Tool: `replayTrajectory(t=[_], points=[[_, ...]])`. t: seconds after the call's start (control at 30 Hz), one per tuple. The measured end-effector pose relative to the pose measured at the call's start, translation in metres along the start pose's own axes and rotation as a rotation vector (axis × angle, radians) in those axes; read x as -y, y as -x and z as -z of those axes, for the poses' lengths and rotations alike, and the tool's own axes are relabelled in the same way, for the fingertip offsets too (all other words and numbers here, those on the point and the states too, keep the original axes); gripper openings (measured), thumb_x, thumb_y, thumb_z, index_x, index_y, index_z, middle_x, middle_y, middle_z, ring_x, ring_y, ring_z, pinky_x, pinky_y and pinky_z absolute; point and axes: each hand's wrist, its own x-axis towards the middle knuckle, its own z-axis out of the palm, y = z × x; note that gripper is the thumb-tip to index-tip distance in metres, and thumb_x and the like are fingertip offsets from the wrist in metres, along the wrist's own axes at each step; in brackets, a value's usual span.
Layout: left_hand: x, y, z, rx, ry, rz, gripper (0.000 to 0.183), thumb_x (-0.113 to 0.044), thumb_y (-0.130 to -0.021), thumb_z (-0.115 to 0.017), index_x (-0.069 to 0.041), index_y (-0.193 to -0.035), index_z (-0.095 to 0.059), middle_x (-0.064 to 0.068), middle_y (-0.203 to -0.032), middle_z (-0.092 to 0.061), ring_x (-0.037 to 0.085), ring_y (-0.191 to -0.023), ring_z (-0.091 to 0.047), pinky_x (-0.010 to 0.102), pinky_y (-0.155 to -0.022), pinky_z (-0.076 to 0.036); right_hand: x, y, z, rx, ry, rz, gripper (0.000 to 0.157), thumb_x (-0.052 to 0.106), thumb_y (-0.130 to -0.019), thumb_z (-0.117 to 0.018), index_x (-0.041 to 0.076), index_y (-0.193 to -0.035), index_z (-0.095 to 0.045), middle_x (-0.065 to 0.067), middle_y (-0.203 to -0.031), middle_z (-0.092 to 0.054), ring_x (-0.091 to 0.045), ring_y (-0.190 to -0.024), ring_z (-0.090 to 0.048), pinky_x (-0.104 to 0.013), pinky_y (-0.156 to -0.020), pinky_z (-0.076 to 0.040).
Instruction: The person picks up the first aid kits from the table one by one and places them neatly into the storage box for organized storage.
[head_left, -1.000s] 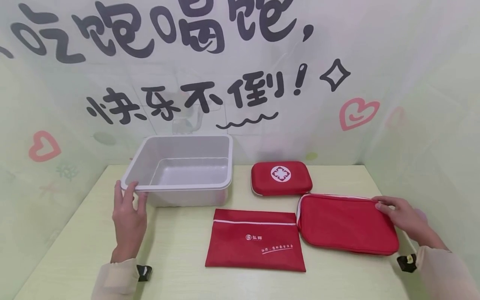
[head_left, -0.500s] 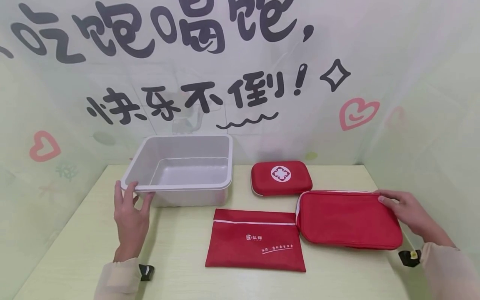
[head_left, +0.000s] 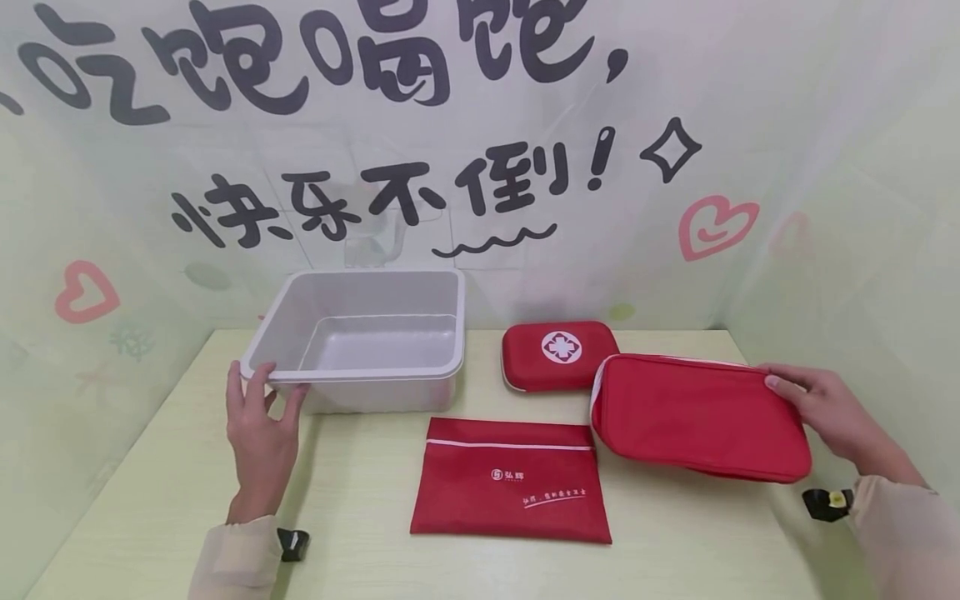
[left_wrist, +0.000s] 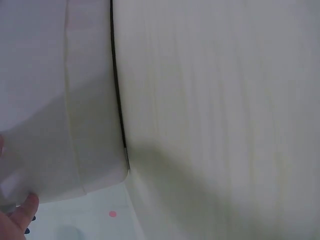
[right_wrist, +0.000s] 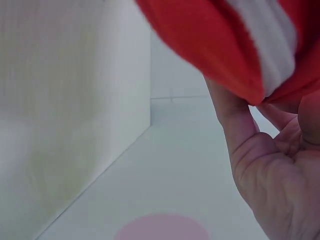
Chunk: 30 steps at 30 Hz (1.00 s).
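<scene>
My right hand (head_left: 832, 408) pinches the right end of a red zippered pouch (head_left: 705, 412) with white trim, raised over the table and tilted. In the right wrist view, the pouch (right_wrist: 215, 45) hangs above the fingers with its white zipper strip showing. At the left, my left hand (head_left: 262, 433) grips the front left corner of a light grey plastic bin (head_left: 375, 392), thumb under the rim and fingers over it. The bin's inside is bare. The left wrist view has a fingertip (left_wrist: 30, 205) against the bin wall (left_wrist: 90, 125).
A red hard first-aid case (head_left: 562, 357) with a white cross emblem stands at the back, partly overlapped by the raised pouch. Flat on the table (head_left: 360, 517) lies a red envelope-like pouch (head_left: 510, 492) with white print. A printed curtain (head_left: 600, 233) closes off the back and sides.
The red zippered pouch has risen off the table with my right hand, moving up and slightly right. My left hand has stayed at the bin's corner, its thumb shifting a little.
</scene>
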Motion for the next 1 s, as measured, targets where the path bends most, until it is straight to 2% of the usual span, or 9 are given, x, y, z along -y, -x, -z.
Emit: replayTrajectory(t=[0.1, 0.33, 0.53, 1.0], points=[[0.001, 0.000, 0.000, -0.002, 0.001, 0.004, 0.047, -0.009, -0.077, -0.074, 0.000, -0.118, -0.055, 0.011, -0.147, -0.027, 0.032, -0.120, -0.045, 0.014, -0.089, -0.049, 0.005, -0.001, 0.000, 0.000, -0.022, -0.009, 0.049, 0.025, -0.097, -0.047, -0.009, -0.132, -0.039, 0.012, -0.091, -0.065, -0.022, -0.072, -0.065, -0.032, -0.062, -0.061], [-0.003, -0.001, 0.002, -0.008, 0.015, 0.007, 0.046, -0.008, -0.075, -0.076, 0.002, -0.115, -0.056, 0.012, -0.147, -0.028, 0.033, -0.120, -0.046, 0.014, -0.088, -0.049, 0.015, -0.006, -0.005, -0.010, 0.003, -0.036, 0.056, 0.031, -0.097, -0.045, -0.010, -0.135, -0.035, 0.012, -0.092, -0.064, -0.023, -0.074, -0.065, -0.029, -0.065, -0.061], [-0.010, -0.003, 0.000, 0.003, 0.048, 0.019, 0.045, -0.006, -0.073, -0.076, 0.004, -0.112, -0.057, 0.012, -0.146, -0.029, 0.033, -0.120, -0.046, 0.015, -0.087, -0.050, 0.026, -0.016, -0.012, -0.005, -0.051, -0.049, 0.060, 0.032, -0.097, -0.045, -0.010, -0.137, -0.031, 0.013, -0.091, -0.064, -0.019, -0.074, -0.065, -0.026, -0.066, -0.060], [-0.014, 0.000, -0.006, -0.005, 0.058, 0.006, 0.045, -0.008, -0.072, -0.078, 0.003, -0.111, -0.058, 0.014, -0.145, -0.032, 0.034, -0.121, -0.045, 0.013, -0.084, -0.050, 0.071, -0.040, -0.038, -0.002, -0.154, -0.061, 0.061, 0.035, -0.096, -0.046, -0.005, -0.140, -0.031, 0.011, -0.091, -0.064, -0.016, -0.077, -0.065, -0.025, -0.072, -0.060]])
